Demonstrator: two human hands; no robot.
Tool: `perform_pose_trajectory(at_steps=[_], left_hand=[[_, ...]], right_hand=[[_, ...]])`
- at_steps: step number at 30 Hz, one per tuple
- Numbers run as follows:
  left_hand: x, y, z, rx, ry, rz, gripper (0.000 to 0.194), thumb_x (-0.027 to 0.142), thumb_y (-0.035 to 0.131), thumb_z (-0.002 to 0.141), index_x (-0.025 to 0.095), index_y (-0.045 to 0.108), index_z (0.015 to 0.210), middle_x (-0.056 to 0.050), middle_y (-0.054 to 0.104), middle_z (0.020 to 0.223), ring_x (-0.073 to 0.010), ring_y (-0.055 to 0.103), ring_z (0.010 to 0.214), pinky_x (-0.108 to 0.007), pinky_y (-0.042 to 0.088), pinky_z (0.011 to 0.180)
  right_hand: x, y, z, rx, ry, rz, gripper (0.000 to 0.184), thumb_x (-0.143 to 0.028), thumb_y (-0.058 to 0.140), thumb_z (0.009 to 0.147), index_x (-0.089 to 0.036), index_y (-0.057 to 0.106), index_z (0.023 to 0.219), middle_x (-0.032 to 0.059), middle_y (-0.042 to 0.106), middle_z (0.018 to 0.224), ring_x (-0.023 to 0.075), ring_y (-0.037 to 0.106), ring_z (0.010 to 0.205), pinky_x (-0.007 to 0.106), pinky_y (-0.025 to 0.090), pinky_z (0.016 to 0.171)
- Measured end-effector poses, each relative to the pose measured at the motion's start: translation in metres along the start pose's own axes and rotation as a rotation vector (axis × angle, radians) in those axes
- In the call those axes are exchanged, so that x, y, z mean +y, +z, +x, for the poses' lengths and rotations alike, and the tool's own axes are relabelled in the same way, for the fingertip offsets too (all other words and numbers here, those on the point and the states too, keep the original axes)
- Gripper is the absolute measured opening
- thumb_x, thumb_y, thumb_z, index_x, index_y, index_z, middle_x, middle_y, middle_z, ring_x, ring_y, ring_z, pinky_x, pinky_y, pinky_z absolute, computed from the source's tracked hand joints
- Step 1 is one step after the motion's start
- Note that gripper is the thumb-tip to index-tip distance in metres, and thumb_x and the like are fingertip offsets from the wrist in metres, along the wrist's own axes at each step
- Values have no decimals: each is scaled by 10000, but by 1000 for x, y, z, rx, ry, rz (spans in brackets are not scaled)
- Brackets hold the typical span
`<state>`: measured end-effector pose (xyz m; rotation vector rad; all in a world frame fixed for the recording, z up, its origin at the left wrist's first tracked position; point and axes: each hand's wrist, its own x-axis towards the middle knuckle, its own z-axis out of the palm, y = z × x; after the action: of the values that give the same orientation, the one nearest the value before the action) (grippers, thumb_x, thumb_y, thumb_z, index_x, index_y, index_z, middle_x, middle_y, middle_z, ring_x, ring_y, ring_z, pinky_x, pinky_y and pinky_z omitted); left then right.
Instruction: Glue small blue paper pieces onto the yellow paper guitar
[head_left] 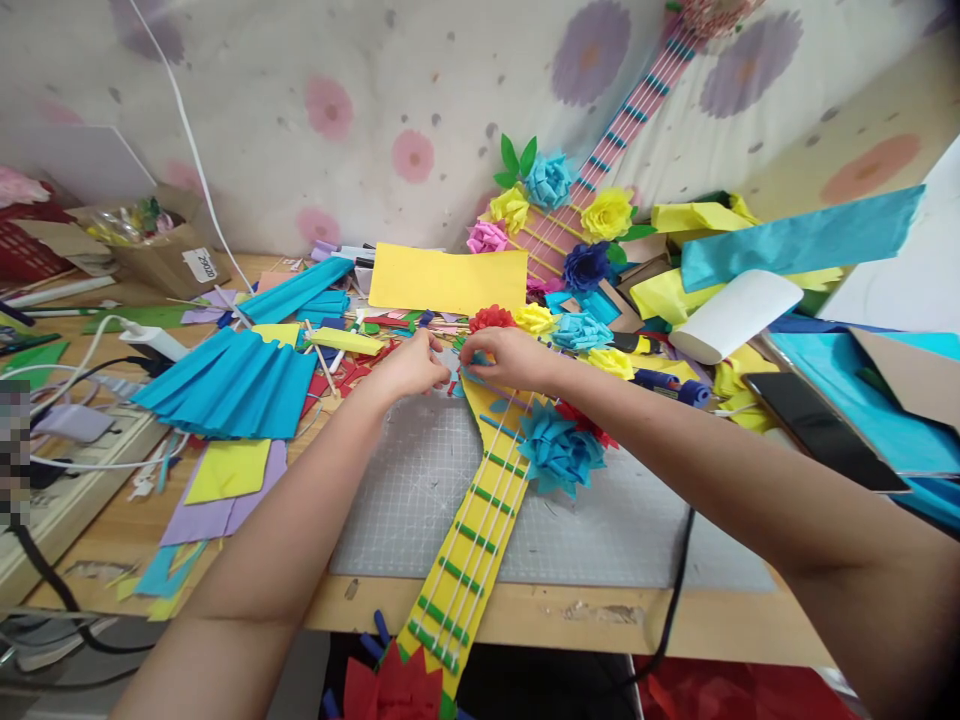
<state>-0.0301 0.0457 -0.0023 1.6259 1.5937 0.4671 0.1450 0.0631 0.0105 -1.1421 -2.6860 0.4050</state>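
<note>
A yellow paper guitar [463,520] with green frets and white strings lies on a grey cutting mat [600,530], its neck reaching past the table's front edge. My right hand [510,358] is closed over the far end of the guitar's body, fingertips down beside a bit of blue; what they pinch is hidden. Just left of the guitar, my left hand [420,365] has its fingers bent together above the mat, and I cannot make out what is in them. Blue [562,448], red [491,318] and yellow paper flowers [535,319] surround the body. A larger red flower [394,685] sits at the neck's near end.
A pink paper guitar [622,130] leans against the flowered wall covering. Pleated blue paper [232,385] and paper scraps crowd the left, beside a power strip [97,490]. To the right are a white rounded object [739,315], a glue bottle [671,387] and a dark phone [821,430].
</note>
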Motion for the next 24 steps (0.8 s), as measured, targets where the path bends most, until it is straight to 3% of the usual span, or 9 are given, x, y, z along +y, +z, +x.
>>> perform_pose_trajectory(at_steps=[12, 24], left_hand=[[-6, 11, 9, 97, -16, 48, 400, 158, 614, 674, 187, 434, 1029, 7, 655, 710, -155, 580, 514, -272, 435, 533], [-1, 14, 4, 79, -1, -96, 372, 129, 603, 681, 203, 400, 984, 2, 647, 739, -184, 670, 694, -252, 469, 543]], right_hand=[[2, 0, 1, -1, -13, -7, 170, -140, 565, 758, -168, 677, 882, 65, 709, 939, 189, 624, 864, 278, 421, 749], [5, 0, 1, 1, -46, -3, 159, -155, 566, 757, -167, 674, 873, 64, 705, 938, 187, 615, 851, 275, 412, 746]])
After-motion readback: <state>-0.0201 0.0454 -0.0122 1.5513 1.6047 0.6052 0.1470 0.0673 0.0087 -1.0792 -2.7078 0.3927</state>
